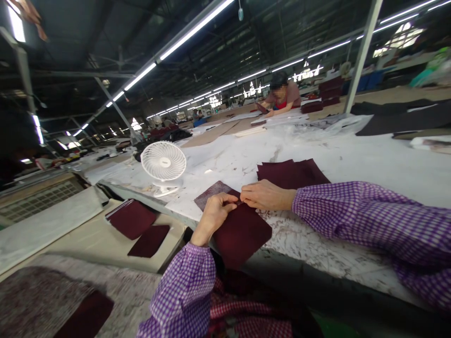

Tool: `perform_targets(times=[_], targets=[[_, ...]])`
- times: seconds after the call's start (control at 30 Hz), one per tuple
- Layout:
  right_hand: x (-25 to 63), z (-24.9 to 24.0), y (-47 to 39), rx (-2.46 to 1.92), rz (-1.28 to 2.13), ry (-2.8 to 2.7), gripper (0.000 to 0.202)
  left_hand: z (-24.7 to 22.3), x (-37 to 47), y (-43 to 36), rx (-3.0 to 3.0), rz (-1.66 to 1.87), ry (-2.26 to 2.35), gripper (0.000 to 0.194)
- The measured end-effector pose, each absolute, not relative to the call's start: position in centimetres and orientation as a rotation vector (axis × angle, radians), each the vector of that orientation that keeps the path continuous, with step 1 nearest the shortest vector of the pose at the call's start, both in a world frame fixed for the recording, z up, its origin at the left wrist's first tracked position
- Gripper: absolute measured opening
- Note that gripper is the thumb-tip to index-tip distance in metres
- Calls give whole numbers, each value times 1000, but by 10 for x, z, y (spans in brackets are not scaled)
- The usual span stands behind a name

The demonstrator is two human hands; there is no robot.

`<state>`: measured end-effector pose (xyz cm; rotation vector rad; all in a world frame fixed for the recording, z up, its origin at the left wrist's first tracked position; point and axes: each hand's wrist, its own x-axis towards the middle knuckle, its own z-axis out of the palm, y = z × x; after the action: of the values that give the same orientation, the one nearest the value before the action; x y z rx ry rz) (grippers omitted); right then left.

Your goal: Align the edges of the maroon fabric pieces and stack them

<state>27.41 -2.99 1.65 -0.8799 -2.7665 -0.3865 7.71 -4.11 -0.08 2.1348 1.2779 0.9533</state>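
Note:
My left hand [215,213] pinches the upper edge of a dark maroon piece [243,232] that lies over the front edge of the white table. Close by on its right, my right hand [264,194] has its fingers pressed together on the same edge. Between and beyond the fingertips lies a piece with a greyish, speckled face [214,188]. A fanned stack of maroon pieces [294,173] rests on the table just beyond my right hand. What exactly the fingertips grip at the seam is small and partly hidden.
A white fan [164,164] stands on the table [225,157] at the left. Maroon pieces [132,218] lie on a beige surface [88,225] at lower left. A person [283,96] leans over the table farther back. A metal post [362,56] rises at the right.

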Motion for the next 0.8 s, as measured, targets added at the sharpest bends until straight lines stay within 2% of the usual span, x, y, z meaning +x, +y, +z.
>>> perform_targets(times=[0.37,0.43,0.63,0.8], targets=[[280,20,-29,-542,-650,-2893,19,-1,80,-59,2683,851,1246,28],[282,23,-29,-621,-567,-2866,22,-2,81,-60,2728,837,1283,30],[267,22,-47,-827,-2,-2666,35,-4,85,-61,2753,812,1368,29],[260,12,-56,-901,23,-2642,32,-5,69,-67,2575,926,1320,20]])
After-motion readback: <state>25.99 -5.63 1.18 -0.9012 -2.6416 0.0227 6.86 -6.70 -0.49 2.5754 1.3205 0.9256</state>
